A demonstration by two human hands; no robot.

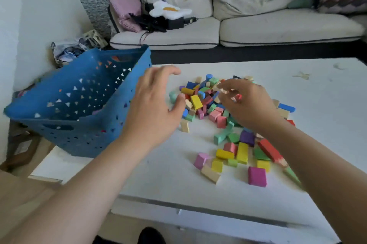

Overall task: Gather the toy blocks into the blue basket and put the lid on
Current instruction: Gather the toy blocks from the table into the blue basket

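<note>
The blue basket [83, 136] is set at the left edge of the white table [158, 174] and is tilted, so that its open mouth is turned up and toward the viewer. Low against its near wall something pale and pinkish is glimpsed, and specks of colour are shown through the triangular holes; how many pieces are held inside cannot be told. The toy blocks [206, 104] are heaped loosely on the table just to the right of the basket, outside it, with a thinner scatter lying nearer the viewer. The left hand [156, 104] is held wide between the basket wall and the heap, fingers spread, nothing gripped. The right hand [246, 102] is placed over the heap with fingers curled, and a small red piece and a pale one are pinched at the fingertips [228, 84], though these are blurred
</note>
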